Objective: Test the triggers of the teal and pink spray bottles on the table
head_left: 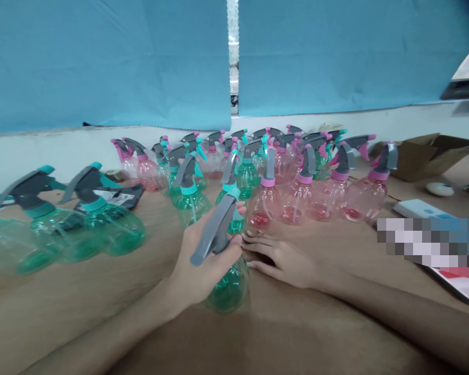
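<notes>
Clasping round green bottle [230, 286]: left fingers [227, 258]

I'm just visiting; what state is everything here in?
Left hand: closed around a bottle
Held green spray bottle: sprayer head on
Right hand: open, palm down
Green spray bottles at left: standing, sprayer heads on
Front-row pink spray bottles: standing, sprayer heads on
Cardboard box: flaps open

The single head-worn camera looks forward and down over the worktop [281, 333], hands [193, 273] [291, 263] near, blue sheeting [101, 62] farther off.
</notes>
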Motion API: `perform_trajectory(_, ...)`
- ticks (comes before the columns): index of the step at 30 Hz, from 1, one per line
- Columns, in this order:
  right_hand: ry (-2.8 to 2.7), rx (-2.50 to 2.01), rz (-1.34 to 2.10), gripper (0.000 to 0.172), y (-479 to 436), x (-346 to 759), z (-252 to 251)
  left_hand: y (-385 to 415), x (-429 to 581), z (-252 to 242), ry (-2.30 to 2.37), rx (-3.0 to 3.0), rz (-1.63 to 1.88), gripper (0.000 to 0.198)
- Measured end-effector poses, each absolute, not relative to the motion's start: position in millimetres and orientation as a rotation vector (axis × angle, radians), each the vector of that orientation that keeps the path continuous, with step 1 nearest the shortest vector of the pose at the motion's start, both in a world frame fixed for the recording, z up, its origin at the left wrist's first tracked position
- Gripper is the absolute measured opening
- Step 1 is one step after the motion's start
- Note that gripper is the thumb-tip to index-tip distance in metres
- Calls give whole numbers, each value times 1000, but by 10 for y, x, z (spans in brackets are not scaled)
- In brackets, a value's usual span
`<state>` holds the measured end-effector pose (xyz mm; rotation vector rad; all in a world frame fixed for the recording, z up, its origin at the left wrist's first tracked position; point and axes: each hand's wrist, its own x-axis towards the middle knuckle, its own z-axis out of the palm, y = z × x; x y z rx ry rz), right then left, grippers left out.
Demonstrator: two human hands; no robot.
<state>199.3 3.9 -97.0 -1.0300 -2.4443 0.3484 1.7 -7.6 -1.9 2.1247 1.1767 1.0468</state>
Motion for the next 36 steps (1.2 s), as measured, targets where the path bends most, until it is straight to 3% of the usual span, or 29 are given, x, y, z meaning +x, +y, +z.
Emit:
perform_trajectory(22, -2433, -1012, 347, 44, 51, 1993, -985, -82, 27, 13, 1141, 2135, 1062, 32)
perform_trajectory(31, -2424, -1009, 329, 44, 54, 1988, -1005, -121, 34, 117, 1097, 2164, 1083, 7)
perform_trajectory(36, -2414, -995, 332, 43, 43, 1989, -979, -113, 26, 99, 1151, 2145, 1076, 10)
